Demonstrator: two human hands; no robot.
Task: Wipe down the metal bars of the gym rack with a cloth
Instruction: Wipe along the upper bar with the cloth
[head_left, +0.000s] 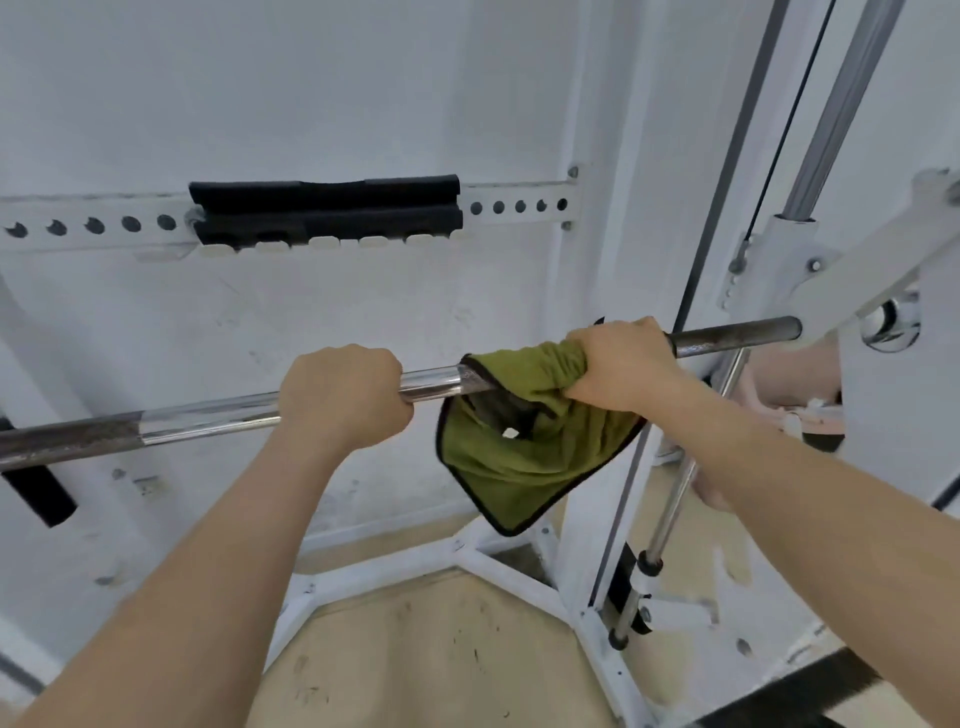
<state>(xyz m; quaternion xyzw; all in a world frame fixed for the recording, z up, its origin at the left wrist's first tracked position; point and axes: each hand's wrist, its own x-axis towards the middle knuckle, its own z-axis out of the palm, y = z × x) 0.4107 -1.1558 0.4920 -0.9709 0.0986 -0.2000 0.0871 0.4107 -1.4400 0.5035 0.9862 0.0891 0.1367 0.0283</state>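
Observation:
A long metal bar (208, 418) runs across the head view from lower left to upper right, partly chrome and partly dark knurled. My left hand (343, 397) is closed around its chrome middle. To the right, my right hand (621, 364) grips a green cloth (519, 467) with a dark hem, wrapped over the bar. Most of the cloth hangs loose below the bar. The bar's right end (743, 335) reaches the white rack carriage (831, 270).
A white perforated crossbeam (93, 223) with a black pad (324, 208) lies against the white wall behind. A chrome guide rod (675, 499) and white uprights stand at the right. The white base frame (467, 561) lies on a tan floor below.

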